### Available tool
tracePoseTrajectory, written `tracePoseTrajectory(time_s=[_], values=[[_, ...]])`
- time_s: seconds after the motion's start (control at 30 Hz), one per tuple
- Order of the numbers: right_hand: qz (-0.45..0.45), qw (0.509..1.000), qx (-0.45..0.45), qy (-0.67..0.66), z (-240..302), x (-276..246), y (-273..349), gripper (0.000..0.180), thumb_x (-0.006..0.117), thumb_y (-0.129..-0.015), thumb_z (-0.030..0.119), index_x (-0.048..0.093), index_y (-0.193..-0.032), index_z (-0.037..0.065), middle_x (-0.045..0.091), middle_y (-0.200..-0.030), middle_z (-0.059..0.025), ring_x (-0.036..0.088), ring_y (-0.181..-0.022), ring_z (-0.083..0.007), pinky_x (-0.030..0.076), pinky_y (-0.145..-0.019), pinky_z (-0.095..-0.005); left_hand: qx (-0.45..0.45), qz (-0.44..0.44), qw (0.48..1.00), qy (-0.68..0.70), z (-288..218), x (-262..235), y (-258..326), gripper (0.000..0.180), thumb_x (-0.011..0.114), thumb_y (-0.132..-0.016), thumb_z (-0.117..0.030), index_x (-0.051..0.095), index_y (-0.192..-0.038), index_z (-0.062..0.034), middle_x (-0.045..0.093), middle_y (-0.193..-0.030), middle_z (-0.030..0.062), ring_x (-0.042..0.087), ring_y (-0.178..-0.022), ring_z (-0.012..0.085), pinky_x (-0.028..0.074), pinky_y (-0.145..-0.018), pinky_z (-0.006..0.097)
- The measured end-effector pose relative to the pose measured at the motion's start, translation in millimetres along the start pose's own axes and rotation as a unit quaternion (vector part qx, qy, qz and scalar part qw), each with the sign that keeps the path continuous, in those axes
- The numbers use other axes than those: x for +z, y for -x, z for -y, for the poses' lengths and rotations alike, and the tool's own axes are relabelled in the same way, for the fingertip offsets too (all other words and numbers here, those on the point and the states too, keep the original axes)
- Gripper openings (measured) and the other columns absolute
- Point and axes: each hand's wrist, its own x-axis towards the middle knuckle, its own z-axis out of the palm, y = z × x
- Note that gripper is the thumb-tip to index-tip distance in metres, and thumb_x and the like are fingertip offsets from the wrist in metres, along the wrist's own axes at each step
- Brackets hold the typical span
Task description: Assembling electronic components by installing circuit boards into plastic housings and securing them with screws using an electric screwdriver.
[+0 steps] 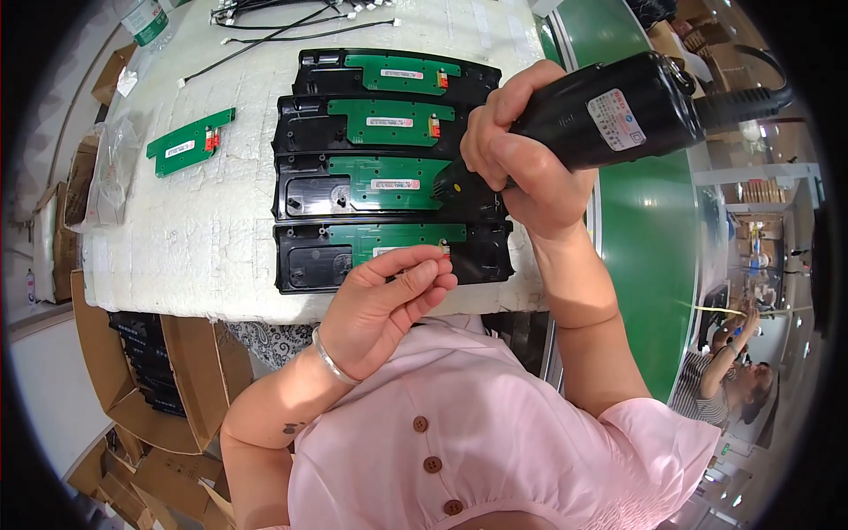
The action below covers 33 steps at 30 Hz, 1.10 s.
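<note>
My right hand (534, 159) is wrapped round a black corded electric screwdriver (609, 115). Its nose (452, 184) is over the right end of a green circuit board (389, 184) in the third black plastic panel (305, 193) from the back; whether it touches cannot be seen. My left hand (393, 296) hovers over the nearest panel (309, 265), thumb and fingertips pinched together. Whatever they hold is too small to make out. Those fingers partly cover the board (384, 234) in that panel. Two more panels (309, 75) with boards (389, 124) lie behind, in a column.
A loose green circuit board (185, 146) lies left on the white padded table (194, 256). Black cables (274, 35) with white connectors are at the back, near a bottle (146, 22). A cardboard box (168, 371) of black parts stands below left. Another person (729, 371) is far right.
</note>
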Motion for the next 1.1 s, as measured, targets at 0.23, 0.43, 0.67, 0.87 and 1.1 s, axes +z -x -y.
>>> tracePoseTrajectory(time_s=[0.23, 0.43, 0.67, 0.87, 1.1], values=[[0.065, 0.977, -0.142, -0.148, 53.9, -1.2, 9.1, 0.029, 0.05, -0.068, -0.001, 0.041, -0.094, 0.008, 0.043, -0.054, 0.007, 0.039, -0.043, -0.0064, 0.031, -0.043, -0.0206, 0.027, 0.038, 0.998, 0.046, -0.1, -0.3, -10.8, 0.017, 0.055, -0.087, -0.014, 0.057, -0.099, -0.0033, 0.061, -0.092, 0.0047, 0.059, -0.083, 0.0101, 0.05, -0.072, 0.019], [0.064, 0.982, -0.134, -0.114, 85.9, 5.7, 21.5, 0.028, 0.062, -0.069, 0.005, 0.038, -0.082, 0.012, 0.05, -0.05, 0.0088, 0.049, -0.042, -0.0005, 0.038, -0.044, -0.0128, 0.038, 0.075, 0.993, 0.078, -0.3, 2.6, -17.2, 0.017, 0.054, -0.087, -0.019, 0.058, -0.095, -0.0048, 0.061, -0.087, 0.0033, 0.059, -0.078, 0.0092, 0.05, -0.067, 0.017], [0.043, 0.989, -0.11, -0.094, 75.2, 7.6, 24.8, 0.026, 0.061, -0.07, 0.007, 0.039, -0.084, 0.012, 0.047, -0.051, 0.0073, 0.046, -0.043, -0.0026, 0.037, -0.043, -0.0161, 0.021, 0.108, 0.991, 0.079, 3.6, 4.5, -17.2, 0.025, 0.05, -0.089, -0.025, 0.055, -0.1, -0.0023, 0.059, -0.095, 0.0067, 0.057, -0.086, 0.0135, 0.048, -0.075, 0.022], [-0.058, 0.998, -0.027, -0.029, 13.7, 6.6, -13.5, 0.016, 0.048, -0.071, 0.008, 0.042, -0.085, 0.004, 0.037, -0.054, -0.0021, 0.035, -0.044, -0.0121, 0.032, -0.049, -0.0291, -0.053, 0.078, 0.993, 0.065, 5.6, 16.8, -7.6, 0.04, 0.039, -0.094, -0.019, 0.035, -0.122, 0.0088, 0.048, -0.118, 0.0212, 0.051, -0.107, 0.0276, 0.043, -0.092, 0.031], [-0.084, 0.996, -0.031, 0.016, -9.0, -4.4, -29.7, 0.014, 0.047, -0.069, 0.004, 0.043, -0.082, 0.0, 0.043, -0.054, -0.0062, 0.039, -0.045, -0.0136, 0.036, -0.049, -0.0303, -0.07, 0.078, 0.995, -0.003, 9.7, -3.8, -3.8, 0.025, 0.036, -0.094, -0.014, 0.043, -0.108, 0.0051, 0.053, -0.108, 0.0217, 0.056, -0.1, 0.0288, 0.048, -0.086, 0.031]])
